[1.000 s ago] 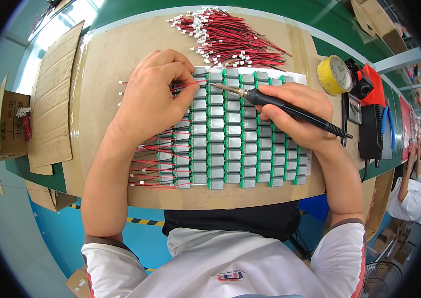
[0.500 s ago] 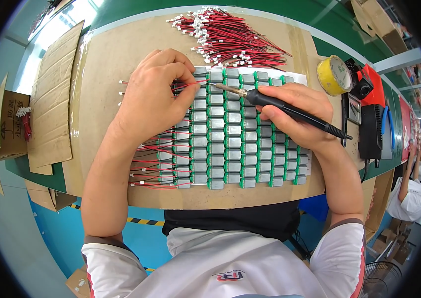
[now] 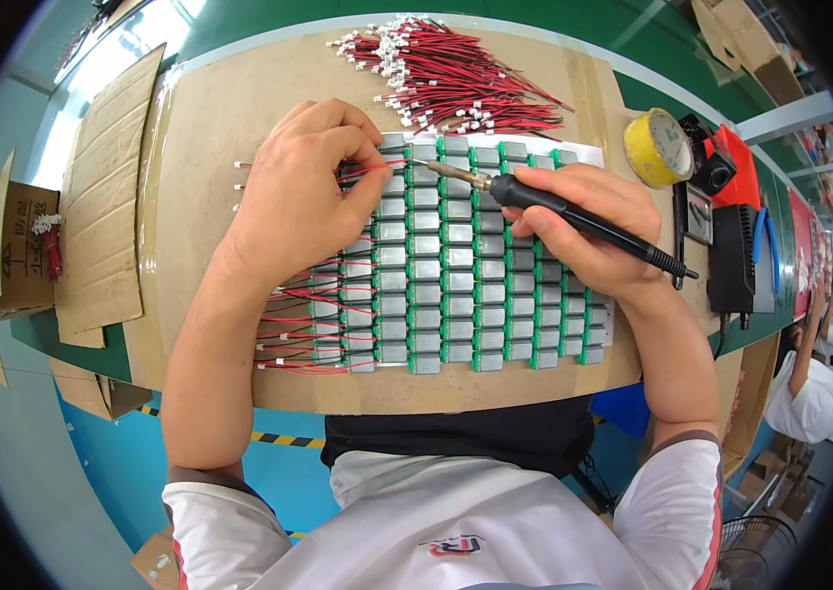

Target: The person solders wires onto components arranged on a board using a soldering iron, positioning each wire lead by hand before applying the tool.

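My right hand point(image 3: 588, 221) grips a black soldering iron point(image 3: 574, 211) like a pen, its metal tip pointing left. That tip meets or hovers just over the upper part of a sheet of grey battery cells with green circuit boards point(image 3: 458, 258); I cannot tell whether it touches. Thumb and forefinger of my left hand point(image 3: 313, 182) pinch a red wire point(image 3: 392, 162) close to the tip. Below this hand, several red and black wires point(image 3: 284, 334) with white plugs run out to the left from the cells. The wire's far end is partly hidden by my hand.
A heap of red and black wires with white connectors point(image 3: 465, 84) lies at the far side of the cardboard-covered table point(image 3: 210, 118). Yellow tape roll point(image 3: 659, 147), a black box point(image 3: 731, 261) and blue-handled tool point(image 3: 768, 251) stand right. An open carton point(image 3: 23, 241) is left.
The soldering iron's tip has shifted very slightly left and up. The sheet of cells appears a few pixels further left. My left hand keeps its pinch almost unmoved.
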Available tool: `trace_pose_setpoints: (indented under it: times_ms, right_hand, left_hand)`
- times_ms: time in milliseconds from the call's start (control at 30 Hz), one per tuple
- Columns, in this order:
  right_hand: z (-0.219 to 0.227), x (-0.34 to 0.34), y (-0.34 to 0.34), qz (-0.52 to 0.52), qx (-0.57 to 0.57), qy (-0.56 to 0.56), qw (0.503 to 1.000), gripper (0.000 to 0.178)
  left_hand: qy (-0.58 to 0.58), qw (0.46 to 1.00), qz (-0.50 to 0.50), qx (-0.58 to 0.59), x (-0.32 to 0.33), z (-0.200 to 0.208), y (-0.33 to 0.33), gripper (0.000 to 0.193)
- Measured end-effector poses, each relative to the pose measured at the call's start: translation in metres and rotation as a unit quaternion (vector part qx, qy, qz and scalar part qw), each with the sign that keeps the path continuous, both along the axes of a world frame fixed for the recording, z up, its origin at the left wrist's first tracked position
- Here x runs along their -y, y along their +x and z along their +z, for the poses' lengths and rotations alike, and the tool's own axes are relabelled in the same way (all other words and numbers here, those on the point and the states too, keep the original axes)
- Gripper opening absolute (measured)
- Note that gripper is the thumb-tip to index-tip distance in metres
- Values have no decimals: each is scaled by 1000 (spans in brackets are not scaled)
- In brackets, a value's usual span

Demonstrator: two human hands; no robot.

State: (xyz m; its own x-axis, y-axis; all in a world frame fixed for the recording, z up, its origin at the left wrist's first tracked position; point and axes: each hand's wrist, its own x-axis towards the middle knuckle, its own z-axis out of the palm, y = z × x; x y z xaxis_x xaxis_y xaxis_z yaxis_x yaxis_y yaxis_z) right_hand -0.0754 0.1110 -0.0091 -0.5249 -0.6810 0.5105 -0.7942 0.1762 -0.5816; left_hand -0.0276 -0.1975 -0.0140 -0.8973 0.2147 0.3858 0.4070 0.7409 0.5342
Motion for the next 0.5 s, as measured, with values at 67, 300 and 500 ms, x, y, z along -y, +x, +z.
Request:
trace_pose_setpoints:
  times_ms: [67, 300, 500]
  right_hand:
    - [-1, 1, 1, -4, 1, 0, 1000, 36]
    - [-1, 4, 4, -29, -11, -42, 999, 35]
    - [-1, -3, 3, -27, -5, -45, 999, 35]
  left_hand:
    - [0, 1000, -2, -2, 0, 0, 0, 10]
    - [0, 1000, -1, 0, 0, 1, 0, 9]
    - [0, 1000, -1, -1, 1, 0, 0, 9]
